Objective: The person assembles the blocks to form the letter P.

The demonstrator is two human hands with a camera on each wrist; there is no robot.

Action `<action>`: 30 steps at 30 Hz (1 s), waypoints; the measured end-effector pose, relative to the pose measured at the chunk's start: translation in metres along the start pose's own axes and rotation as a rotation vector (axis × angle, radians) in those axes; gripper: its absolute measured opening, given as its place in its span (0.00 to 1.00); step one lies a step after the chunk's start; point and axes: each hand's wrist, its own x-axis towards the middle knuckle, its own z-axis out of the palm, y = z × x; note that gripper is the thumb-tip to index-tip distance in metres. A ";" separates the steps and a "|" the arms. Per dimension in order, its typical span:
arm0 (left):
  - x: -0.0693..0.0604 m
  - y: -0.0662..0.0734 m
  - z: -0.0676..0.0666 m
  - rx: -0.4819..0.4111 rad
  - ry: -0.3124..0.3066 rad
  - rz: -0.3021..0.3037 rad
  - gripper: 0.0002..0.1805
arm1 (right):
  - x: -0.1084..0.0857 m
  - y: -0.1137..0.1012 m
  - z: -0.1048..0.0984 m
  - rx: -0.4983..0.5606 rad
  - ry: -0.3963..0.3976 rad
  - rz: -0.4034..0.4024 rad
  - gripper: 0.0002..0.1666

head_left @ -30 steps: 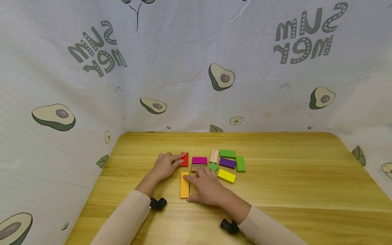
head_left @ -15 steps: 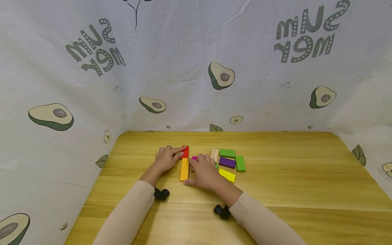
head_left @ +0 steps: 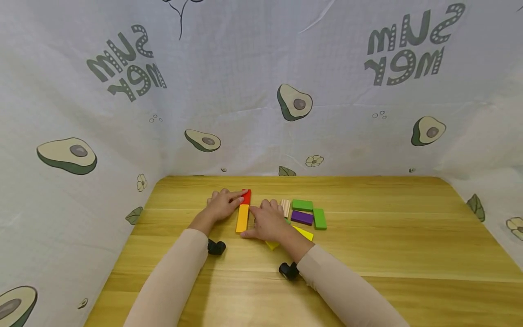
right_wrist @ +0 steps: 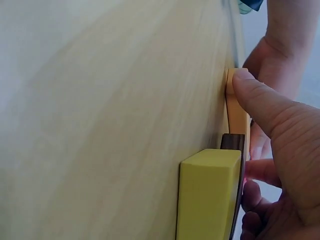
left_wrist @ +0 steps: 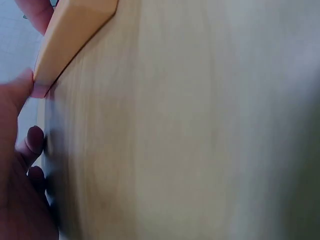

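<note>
In the head view my left hand [head_left: 221, 204] holds the red block [head_left: 247, 197], index finger at its far end and thumb at its side. Directly nearer me, end to end with it, lies the orange block [head_left: 242, 219]. My right hand [head_left: 268, 221] grips that orange block, thumb at the near end and index finger by its far right edge. The right wrist view shows the thumb pressed on the orange block [right_wrist: 237, 100]; a dark wood block [right_wrist: 232, 142] and a yellow block [right_wrist: 210, 185] stand close by. The right hand hides other blocks.
Right of the hands lie a striped wood block [head_left: 285, 207], a purple block [head_left: 302, 217], a green block [head_left: 303, 205] and another green block [head_left: 320, 219]. One yellow block [head_left: 303, 232] is partly behind the right wrist. A printed cloth [head_left: 245, 104] hangs behind the wooden table [head_left: 380, 227].
Both hands have moved away from the person. The red block slid toward the far edge, and the orange block slid after it until their ends met. A second yellow block has come into sight.
</note>
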 end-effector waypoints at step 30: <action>0.001 0.001 -0.012 0.073 -0.101 0.045 0.35 | -0.025 0.080 -0.035 0.126 0.039 0.220 0.42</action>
